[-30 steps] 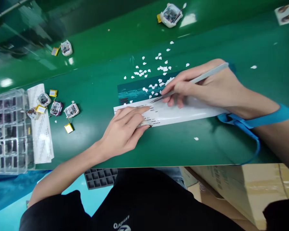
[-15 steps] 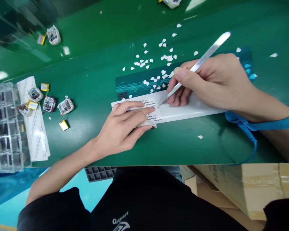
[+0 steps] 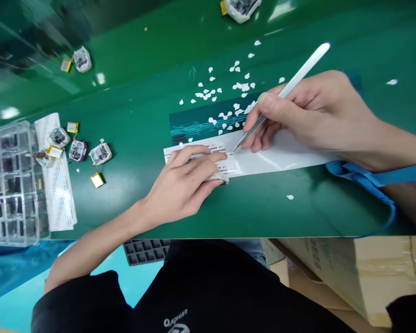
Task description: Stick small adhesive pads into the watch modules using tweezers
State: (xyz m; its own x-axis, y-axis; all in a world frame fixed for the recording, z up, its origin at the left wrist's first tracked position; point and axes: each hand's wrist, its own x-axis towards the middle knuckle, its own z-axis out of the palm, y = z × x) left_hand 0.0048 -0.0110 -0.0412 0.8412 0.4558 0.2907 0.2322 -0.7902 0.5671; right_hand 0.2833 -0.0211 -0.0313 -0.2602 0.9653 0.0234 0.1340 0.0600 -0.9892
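A long white label sheet point(image 3: 284, 158) lies on the green bench point(image 3: 131, 120). My left hand point(image 3: 185, 182) rests on its left end, fingers curled, with a small whitish part pinched under the thumb point(image 3: 219, 176). My right hand point(image 3: 308, 115) grips metal tweezers point(image 3: 280, 95) like a pen. The tweezer tips touch the sheet just right of my left fingertips, by the printed labels point(image 3: 225, 150). A blue wrist strap point(image 3: 370, 180) hangs from my right wrist.
Several white paper flecks point(image 3: 229, 92) are scattered behind the sheet. At the left stand a clear compartment tray point(image 3: 7, 185), a second label strip point(image 3: 55, 185) and small electronic modules with yellow batteries point(image 3: 99, 155). More modules sit farther back point(image 3: 81, 59). A cardboard box point(image 3: 360, 268) stands below the bench edge.
My right hand raised the tweezers from nearly flat to a steeper angle, the tips staying on the sheet beside my left fingers. My left hand stayed put.
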